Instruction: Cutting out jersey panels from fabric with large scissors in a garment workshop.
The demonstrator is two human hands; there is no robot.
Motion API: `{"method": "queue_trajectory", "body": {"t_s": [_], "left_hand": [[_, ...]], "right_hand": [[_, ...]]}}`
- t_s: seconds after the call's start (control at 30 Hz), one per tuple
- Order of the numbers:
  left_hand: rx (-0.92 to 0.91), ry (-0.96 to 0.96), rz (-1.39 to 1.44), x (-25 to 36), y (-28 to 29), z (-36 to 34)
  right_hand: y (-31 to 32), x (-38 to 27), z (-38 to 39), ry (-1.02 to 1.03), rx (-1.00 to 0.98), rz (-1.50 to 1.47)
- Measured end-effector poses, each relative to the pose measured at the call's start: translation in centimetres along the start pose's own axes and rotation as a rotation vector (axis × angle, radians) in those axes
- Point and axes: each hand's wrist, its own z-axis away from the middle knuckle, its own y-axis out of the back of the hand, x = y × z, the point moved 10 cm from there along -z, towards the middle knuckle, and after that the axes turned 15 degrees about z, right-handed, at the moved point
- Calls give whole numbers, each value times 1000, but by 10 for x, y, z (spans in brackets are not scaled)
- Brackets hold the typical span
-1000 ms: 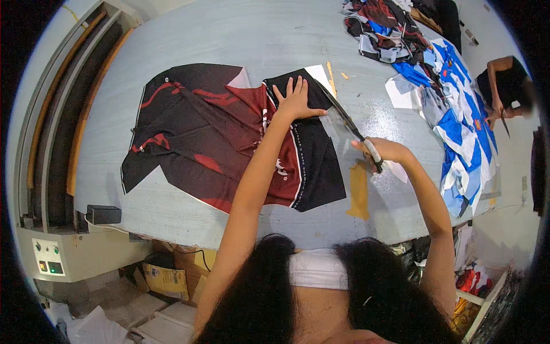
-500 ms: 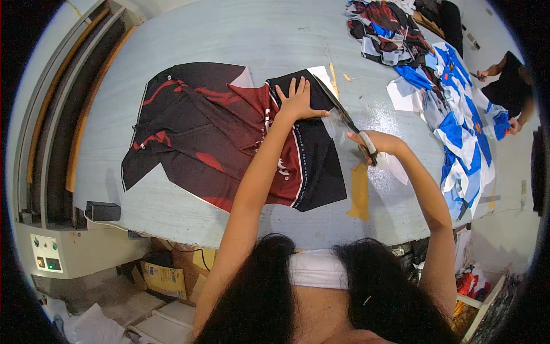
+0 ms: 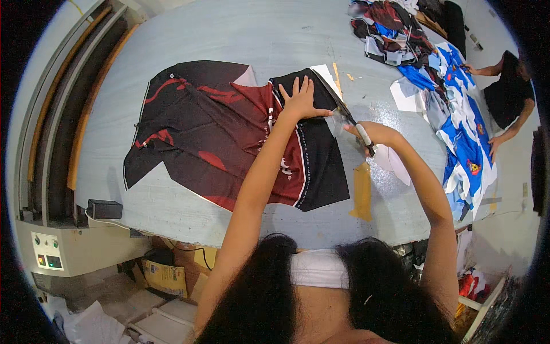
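Observation:
A black and dark-red printed fabric piece (image 3: 200, 126) lies spread on the grey-blue table (image 3: 229, 31), wrinkled in the middle. My left hand (image 3: 301, 103) presses flat on its black right-hand part, fingers spread and thumb stretched to the right. Long dark scissors (image 3: 350, 116), with pale wrapping on the handle, are in my right hand (image 3: 378, 136). Their blades point away from me and to the left, along the upper right edge of the black fabric. White paper or cloth (image 3: 326, 74) shows beside the blades. A white scrap (image 3: 391, 166) lies below my right hand.
Yellow-brown tape (image 3: 361, 192) is stuck on the table near my right wrist. Blue and white printed pieces (image 3: 467, 143) and a dark heap of fabric (image 3: 395, 34) lie at the right. Another person (image 3: 510, 97) works there. A machine with a control panel (image 3: 48, 251) stands left.
My right hand and the scissors have shifted slightly away from me along the fabric edge. My left hand stays on the fabric. The other person's hands have moved over the blue and white pieces.

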Motion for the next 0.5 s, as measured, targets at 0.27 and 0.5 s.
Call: {"method": "queue_trajectory", "body": {"t_s": [0.27,0.5], "left_hand": [[5,-10,5,0,-3,0],[-15,7,-10,-3,3,0]], "right_hand": [[18,-19,-12,122,55,7],[27,-11,-21,7,153,163]]}}
